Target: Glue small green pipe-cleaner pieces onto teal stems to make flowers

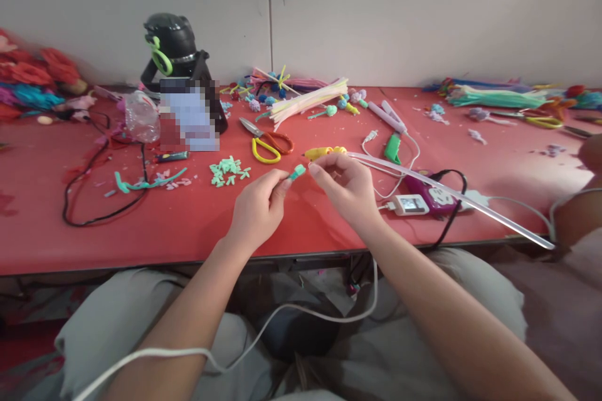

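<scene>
My left hand (261,203) pinches a small teal-green fuzzy piece (297,171) between thumb and fingertips, its pale green end pointing right. Close to its right, my right hand (345,188) has its thumb and fingertips pressed together; what lies between them is too small to name. Just behind my right hand is a yellow glue gun (324,152), with a long clear stick (451,191) stretching from it to the lower right. A pile of small mint-green cut pieces (229,170) lies left of my left hand. Scissors (266,143) with yellow and orange handles lie behind it.
On the red table (188,235) stand a black bottle (176,44) and a blurred phone (190,114). Pipe cleaner bundles (308,102) lie at the back. A purple power strip (433,197), cables and a lilac tool (388,116) are at right. Another person's arm (576,207) shows at the right edge.
</scene>
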The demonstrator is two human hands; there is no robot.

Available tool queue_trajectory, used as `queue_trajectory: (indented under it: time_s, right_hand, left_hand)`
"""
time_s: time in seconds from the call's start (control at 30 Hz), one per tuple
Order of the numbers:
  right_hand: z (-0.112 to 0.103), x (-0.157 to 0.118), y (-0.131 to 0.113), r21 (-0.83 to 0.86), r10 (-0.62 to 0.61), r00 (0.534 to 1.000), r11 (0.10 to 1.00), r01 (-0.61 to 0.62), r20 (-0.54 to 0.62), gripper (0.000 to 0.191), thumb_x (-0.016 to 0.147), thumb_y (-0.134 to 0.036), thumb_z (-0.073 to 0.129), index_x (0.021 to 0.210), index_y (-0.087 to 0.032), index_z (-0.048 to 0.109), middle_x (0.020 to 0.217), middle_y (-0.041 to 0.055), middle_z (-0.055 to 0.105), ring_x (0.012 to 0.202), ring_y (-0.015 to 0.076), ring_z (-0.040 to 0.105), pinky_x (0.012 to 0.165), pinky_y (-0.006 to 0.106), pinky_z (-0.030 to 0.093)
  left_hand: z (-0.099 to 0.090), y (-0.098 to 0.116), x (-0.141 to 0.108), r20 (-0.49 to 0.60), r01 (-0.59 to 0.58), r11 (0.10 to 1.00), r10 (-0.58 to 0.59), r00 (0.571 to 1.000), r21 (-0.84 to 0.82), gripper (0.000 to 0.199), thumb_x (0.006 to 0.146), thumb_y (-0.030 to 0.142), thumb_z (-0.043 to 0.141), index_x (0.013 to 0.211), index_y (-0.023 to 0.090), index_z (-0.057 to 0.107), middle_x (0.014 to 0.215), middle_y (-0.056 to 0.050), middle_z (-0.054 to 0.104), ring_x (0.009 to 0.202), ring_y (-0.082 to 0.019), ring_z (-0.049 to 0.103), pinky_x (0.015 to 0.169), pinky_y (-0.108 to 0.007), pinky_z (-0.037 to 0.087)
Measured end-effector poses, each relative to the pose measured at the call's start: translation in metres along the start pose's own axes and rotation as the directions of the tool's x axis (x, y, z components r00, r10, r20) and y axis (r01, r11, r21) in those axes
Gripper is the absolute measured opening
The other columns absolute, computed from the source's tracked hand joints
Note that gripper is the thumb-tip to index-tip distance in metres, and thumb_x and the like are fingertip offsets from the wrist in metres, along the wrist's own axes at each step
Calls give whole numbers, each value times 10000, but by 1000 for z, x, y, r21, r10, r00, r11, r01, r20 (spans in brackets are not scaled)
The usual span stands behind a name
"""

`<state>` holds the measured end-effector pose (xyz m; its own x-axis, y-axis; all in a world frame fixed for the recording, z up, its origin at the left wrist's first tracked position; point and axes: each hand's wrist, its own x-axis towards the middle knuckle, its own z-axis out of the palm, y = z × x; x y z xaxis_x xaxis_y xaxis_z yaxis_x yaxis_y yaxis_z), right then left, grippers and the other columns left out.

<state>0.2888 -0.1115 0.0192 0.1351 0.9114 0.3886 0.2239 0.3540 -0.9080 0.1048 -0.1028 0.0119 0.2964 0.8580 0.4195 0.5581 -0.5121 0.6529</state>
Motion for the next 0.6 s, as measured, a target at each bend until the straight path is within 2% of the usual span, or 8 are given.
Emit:
queue_trajectory:
  time_s: [0.2, 0.5, 0.57, 0.6]
  right_hand:
    - [2, -3, -4, -86, -18, 999, 996, 21, 32, 156, 873, -359, 696, 846, -206, 682, 808, 17, 703, 703, 140, 594, 674, 302, 483]
    - [3, -2, -2, -69, 2, 999, 998, 0, 36, 178, 875, -368, 677, 824, -199, 650, 788, 18, 681, 691, 140, 585, 657, 300, 468]
    - [-3, 0, -1, -163, 49, 997, 986, -38, 64, 246, 892, -389, 646, 735, -208, 590, 691, -3, 609, 622, 131, 530, 593, 295, 419]
    - [-8, 0, 1, -264, 89, 991, 963, -60, 102, 315, 904, -403, 628, 665, -216, 541, 620, -16, 546, 569, 124, 476, 553, 295, 374]
  left_hand:
    - [-1, 3, 0, 18, -1, 1000, 0, 1000, 23, 217, 1040, 334, 479, 1022, 201, 649, 904, -49, 730, 785, -184, 653, 651, -279, 407]
    - [-3, 3, 0, 33, 6, 999, -8, 999, 41, 240, 1043, 357, 464, 1033, 205, 650, 872, -40, 715, 760, -180, 637, 660, -279, 406]
    - [-3, 2, 1, 40, 47, 997, -49, 998, 54, 277, 1045, 386, 446, 975, 205, 643, 802, -30, 680, 721, -181, 611, 649, -284, 394]
    - [-3, 1, 2, 43, 76, 995, -78, 996, 62, 300, 1047, 395, 433, 940, 204, 638, 769, -26, 661, 706, -183, 601, 646, -288, 389]
